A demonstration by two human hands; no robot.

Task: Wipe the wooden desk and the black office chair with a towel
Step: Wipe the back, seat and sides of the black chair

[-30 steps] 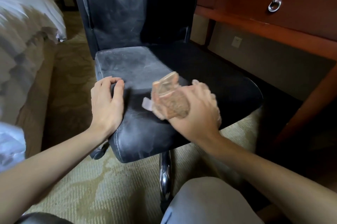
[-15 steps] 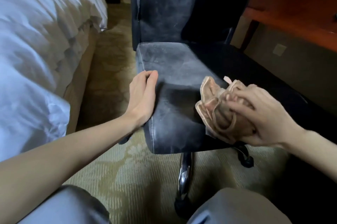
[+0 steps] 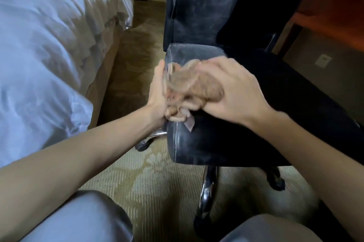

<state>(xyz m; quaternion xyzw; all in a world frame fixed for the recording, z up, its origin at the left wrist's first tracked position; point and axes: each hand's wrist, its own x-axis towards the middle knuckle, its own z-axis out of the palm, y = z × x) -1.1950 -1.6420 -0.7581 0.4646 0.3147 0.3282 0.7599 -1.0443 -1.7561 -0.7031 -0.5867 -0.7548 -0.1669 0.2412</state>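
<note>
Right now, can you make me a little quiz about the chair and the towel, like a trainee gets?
1. True or false: the towel lies on the bed.
2. Which part of the chair is the towel over? A) the backrest B) the left edge of the seat C) the wheels
3. Fill in: the left hand rests against the chair's ____ side.

Key
1. False. The right hand grips the bunched towel on the seat.
2. B.
3. Left. It touches the seat's edge, right beside the towel.
</note>
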